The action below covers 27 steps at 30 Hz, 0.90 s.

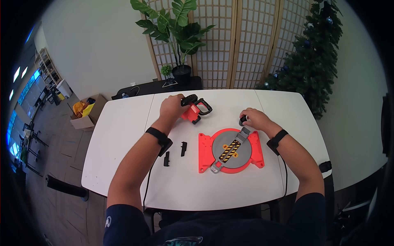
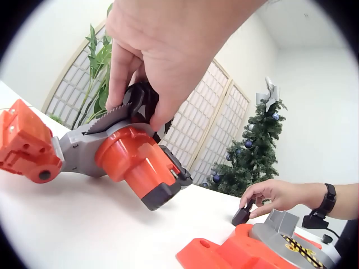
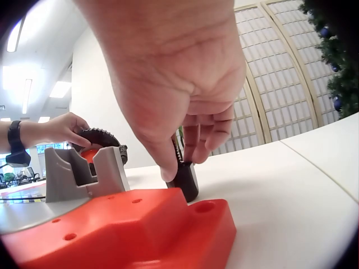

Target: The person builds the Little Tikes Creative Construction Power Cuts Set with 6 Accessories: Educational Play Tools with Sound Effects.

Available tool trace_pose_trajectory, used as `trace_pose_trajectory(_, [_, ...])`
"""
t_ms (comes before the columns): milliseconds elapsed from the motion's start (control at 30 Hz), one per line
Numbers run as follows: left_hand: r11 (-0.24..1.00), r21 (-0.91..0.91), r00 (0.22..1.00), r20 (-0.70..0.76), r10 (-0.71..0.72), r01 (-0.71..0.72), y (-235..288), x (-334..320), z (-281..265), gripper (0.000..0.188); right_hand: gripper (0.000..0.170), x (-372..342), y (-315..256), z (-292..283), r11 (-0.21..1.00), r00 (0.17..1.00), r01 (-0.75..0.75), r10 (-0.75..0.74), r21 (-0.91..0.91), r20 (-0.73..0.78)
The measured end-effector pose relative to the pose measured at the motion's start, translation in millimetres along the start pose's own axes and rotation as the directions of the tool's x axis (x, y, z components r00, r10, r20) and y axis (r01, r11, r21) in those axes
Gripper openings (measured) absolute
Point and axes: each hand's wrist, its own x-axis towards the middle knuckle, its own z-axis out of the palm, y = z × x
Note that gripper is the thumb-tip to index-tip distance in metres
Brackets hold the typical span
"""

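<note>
At the back of the table my left hand (image 1: 171, 107) grips the black blade guard of an orange toy mitre saw head (image 2: 132, 157). Its grey toothed blade and black-tipped motor housing show in the left wrist view, with the black loop handle (image 1: 205, 106) pointing away to the right. Just behind the toy saw base (image 1: 205, 153), my right hand (image 1: 257, 119) pinches a small black block-shaped part (image 3: 186, 182) between thumb and fingers, low over the tabletop. The orange base carries a round grey turntable (image 1: 246, 153) with a striped yellow-and-black strip and an upright grey bracket (image 3: 109, 168).
Two small black parts, one nearer (image 1: 166, 158) and one farther (image 1: 184, 149), lie left of the base on the white table (image 1: 123, 143). A cable trails from each wrist strap. A cardboard box (image 1: 84, 121) stands on the floor at left; a plant and screen stand behind.
</note>
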Motion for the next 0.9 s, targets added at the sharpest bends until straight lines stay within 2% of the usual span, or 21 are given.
trace_pose_trajectory(233, [0.999,0.036,0.998,-0.053,0.016,-0.014,-5,2,7,0.035,0.029,-4,-1,0,0.999,0.999,-0.035,0.035,0.023,-0.003])
trace_pose_trajectory(433, [0.997,0.067,0.999,-0.04,0.028,-0.026,-8,3,12,0.038,0.03,-5,4,4,0.998,0.998,-0.057,0.057,0.021,-0.018])
trace_pose_trajectory(667, [1.0,0.015,0.999,-0.032,-0.019,0.02,-10,3,16,0.038,0.031,-8,2,3,0.995,0.995,-0.097,0.097,-0.026,0.003])
trace_pose_trajectory(800, [0.996,0.043,0.997,0.014,-0.075,0.074,-8,1,15,0.045,0.034,-10,-2,1,0.992,0.993,-0.117,0.118,-0.047,0.021])
trace_pose_trajectory(900, [0.994,0.064,0.995,0.039,-0.097,0.094,-2,-6,5,0.054,0.036,-14,-4,-3,0.992,0.993,-0.111,0.11,-0.063,-0.031])
